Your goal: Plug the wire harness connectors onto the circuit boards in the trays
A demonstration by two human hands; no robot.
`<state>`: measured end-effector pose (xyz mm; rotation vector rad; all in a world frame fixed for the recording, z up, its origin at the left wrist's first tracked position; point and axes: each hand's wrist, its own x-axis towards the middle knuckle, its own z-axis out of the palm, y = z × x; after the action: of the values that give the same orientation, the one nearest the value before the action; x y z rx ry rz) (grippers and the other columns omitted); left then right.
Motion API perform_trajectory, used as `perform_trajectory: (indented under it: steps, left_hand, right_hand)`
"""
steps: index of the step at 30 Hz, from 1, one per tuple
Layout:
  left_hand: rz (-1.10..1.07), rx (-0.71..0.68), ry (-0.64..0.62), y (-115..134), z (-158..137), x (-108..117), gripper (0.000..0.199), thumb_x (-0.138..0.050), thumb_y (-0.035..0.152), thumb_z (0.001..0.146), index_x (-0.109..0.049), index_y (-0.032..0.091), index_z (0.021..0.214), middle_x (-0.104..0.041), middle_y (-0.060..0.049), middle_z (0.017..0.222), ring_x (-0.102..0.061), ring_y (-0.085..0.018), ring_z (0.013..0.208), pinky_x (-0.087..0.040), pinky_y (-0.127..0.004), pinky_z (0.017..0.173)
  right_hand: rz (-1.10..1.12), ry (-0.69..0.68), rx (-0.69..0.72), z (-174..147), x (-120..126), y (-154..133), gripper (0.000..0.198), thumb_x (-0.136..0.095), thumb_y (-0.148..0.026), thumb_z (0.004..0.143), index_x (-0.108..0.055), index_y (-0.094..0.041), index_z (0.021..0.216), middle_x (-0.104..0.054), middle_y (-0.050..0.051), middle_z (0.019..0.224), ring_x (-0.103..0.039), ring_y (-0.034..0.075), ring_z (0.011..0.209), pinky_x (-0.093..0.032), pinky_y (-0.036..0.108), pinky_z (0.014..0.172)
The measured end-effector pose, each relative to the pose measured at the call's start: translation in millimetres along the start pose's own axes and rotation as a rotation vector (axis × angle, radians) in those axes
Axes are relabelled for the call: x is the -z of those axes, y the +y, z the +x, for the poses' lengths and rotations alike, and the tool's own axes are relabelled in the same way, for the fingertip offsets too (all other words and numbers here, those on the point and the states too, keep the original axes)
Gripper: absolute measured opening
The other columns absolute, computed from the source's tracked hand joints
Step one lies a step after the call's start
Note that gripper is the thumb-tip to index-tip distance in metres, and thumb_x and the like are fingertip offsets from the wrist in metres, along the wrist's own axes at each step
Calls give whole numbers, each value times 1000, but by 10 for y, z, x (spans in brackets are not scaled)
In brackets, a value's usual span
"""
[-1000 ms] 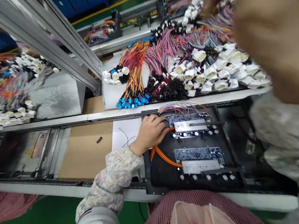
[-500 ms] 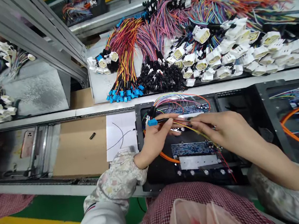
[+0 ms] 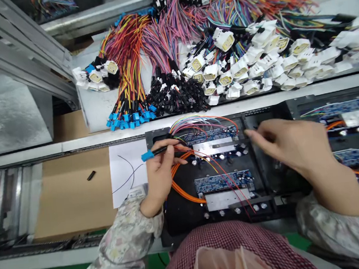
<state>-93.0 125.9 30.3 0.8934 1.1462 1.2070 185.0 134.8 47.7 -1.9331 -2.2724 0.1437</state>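
My left hand (image 3: 162,170) is closed around a wire harness with a blue connector (image 3: 147,155) at its end. The connector sticks out left of my fingers, past a black sleeve. From the hand's other side, loose red and yellow wires (image 3: 223,170) trail over a black case (image 3: 183,217) with blue circuit boards (image 3: 223,183). My right hand (image 3: 291,146) hovers above the case's right part, apart from the wires. Its fingers are curled and drawn together; whatever they may hold is hidden. Thick orange cables (image 3: 186,196) curve beside the lower board.
Behind the rail lie bundles of wires with blue connectors (image 3: 131,119), black plugs (image 3: 178,94) and white connectors (image 3: 240,69). Left of the case are a white sheet (image 3: 116,156) with thin black wires and brown cardboard (image 3: 73,192) bearing a small black piece (image 3: 91,175). Another case of boards (image 3: 353,107) adjoins at right.
My right hand has come off the wires and moved right. My left hand still grips the harness, now lower and further left in view. The camera view has shifted right.
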Motion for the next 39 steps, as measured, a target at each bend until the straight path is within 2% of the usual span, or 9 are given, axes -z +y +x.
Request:
perform_trajectory:
  steps: [2, 3, 6, 11, 19, 24, 28, 34, 39]
  left_hand:
    - [-67, 33, 22, 15, 20, 19, 16, -69, 34, 90, -70, 23, 101, -74, -3, 90, -74, -17, 86, -60, -20, 57]
    - [-80, 46, 27, 20, 27, 21, 16, -70, 33, 89, -71, 23, 102, -74, -3, 91, -74, -17, 87, -60, -20, 57]
    - [-59, 41, 44, 26, 41, 14, 16, -72, 32, 88, -74, 24, 102, -77, -4, 92, -74, -16, 86, -58, -18, 58]
    - [0, -23, 70, 10, 59, 19, 15, -70, 31, 90, -76, 25, 102, -78, -5, 91, -74, -16, 83, -54, -19, 56]
    - [88, -42, 108, -28, 47, 52, 16, -69, 31, 91, -76, 26, 105, -78, -4, 94, -71, -14, 77, -52, -22, 60]
    - [91, -54, 103, -58, 50, 69, 22, -70, 32, 91, -75, 27, 111, -79, -4, 93, -70, -13, 79, -50, -20, 59]
    - [97, -66, 106, -60, 56, 71, 21, -70, 32, 90, -75, 26, 110, -79, -4, 93, -68, -12, 75, -50, -20, 60]
    - [127, -52, 125, -47, 58, 75, 22, -71, 35, 89, -76, 23, 107, -79, -6, 94, -63, -12, 66, -49, -24, 60]
    - [100, -54, 116, -55, 67, 75, 21, -71, 34, 88, -75, 24, 106, -79, -6, 94, -63, -12, 67, -48, -23, 59]
  right_hand:
    - [-78, 111, -162, -29, -41, 120, 46, -40, -56, 98, -66, -23, 79, -65, 8, 63, -54, 19, 52, -26, 32, 50]
    - [-58, 127, -189, -42, -81, 156, 43, -39, -52, 99, -68, -22, 87, -69, 8, 68, -57, 20, 55, -28, 31, 51]
    - [66, 86, -122, -64, -249, 194, 36, -41, -44, 99, -68, -20, 100, -73, 6, 77, -63, 19, 60, -34, 29, 54]
    - [91, 43, -83, -53, -404, 193, 34, -43, -40, 98, -70, -19, 98, -74, 5, 77, -64, 18, 58, -35, 28, 54]
    - [40, 66, -39, -24, -355, 174, 35, -43, -39, 98, -71, -19, 98, -71, 5, 69, -63, 18, 55, -32, 29, 52]
    - [32, 36, -5, -23, -331, 143, 35, -43, -39, 99, -71, -20, 97, -73, 5, 72, -62, 17, 55, -32, 29, 53]
    - [-27, 54, -58, -58, -326, 140, 36, -43, -40, 99, -72, -19, 99, -72, 5, 69, -63, 18, 55, -28, 29, 51]
    - [2, 79, -96, -70, -375, 150, 37, -43, -40, 99, -72, -19, 100, -71, 6, 69, -63, 18, 56, -31, 29, 53]
    - [8, 53, -27, -50, -366, 117, 36, -43, -41, 99, -73, -20, 98, -73, 5, 70, -63, 18, 56, -31, 29, 53]
